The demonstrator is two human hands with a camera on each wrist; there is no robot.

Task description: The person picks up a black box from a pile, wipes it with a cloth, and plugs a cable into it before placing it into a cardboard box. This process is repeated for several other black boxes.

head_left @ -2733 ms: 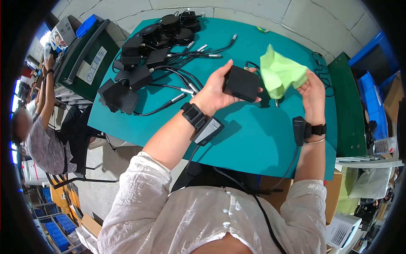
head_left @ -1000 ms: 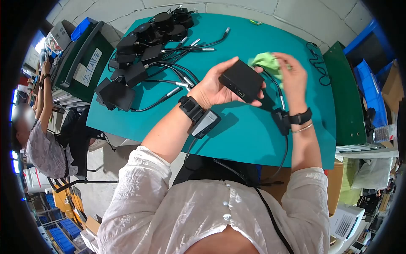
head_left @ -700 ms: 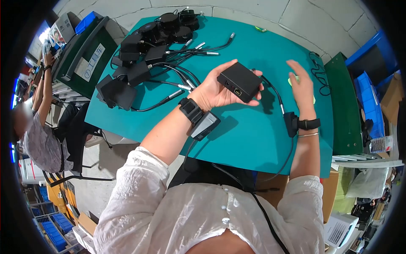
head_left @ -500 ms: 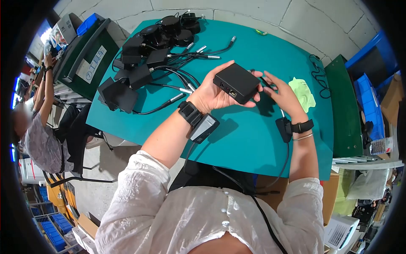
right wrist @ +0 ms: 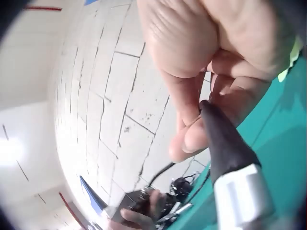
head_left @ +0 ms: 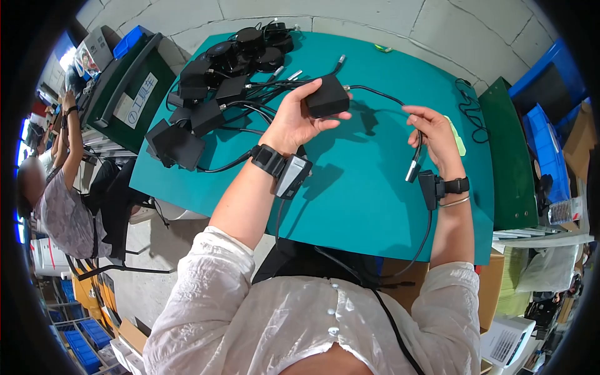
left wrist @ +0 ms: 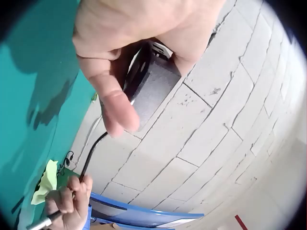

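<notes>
The left hand [head_left: 292,122] grips a black box [head_left: 329,97] above the table; the left wrist view shows fingers wrapped round the box [left wrist: 156,86]. A black cable [head_left: 378,92] runs from the box's right side over to the right hand [head_left: 437,137]. That hand pinches the cable between thumb and fingers, and the silver connector [head_left: 412,170] hangs below it. Close up in the right wrist view, the connector [right wrist: 242,196] points away from the fingertips. A green cloth [head_left: 455,134] lies on the table, partly hidden behind the right hand.
On the teal table [head_left: 350,206], several black boxes with cables [head_left: 178,144] and round black parts [head_left: 250,40] are piled at the left and back. A thin coiled cable [head_left: 473,112] lies at the right edge. A seated person [head_left: 69,206] is at far left.
The cloth was put down on the table. The left hand has moved left with the box and turned it. The right hand now holds the cable, stretched out to the right.
</notes>
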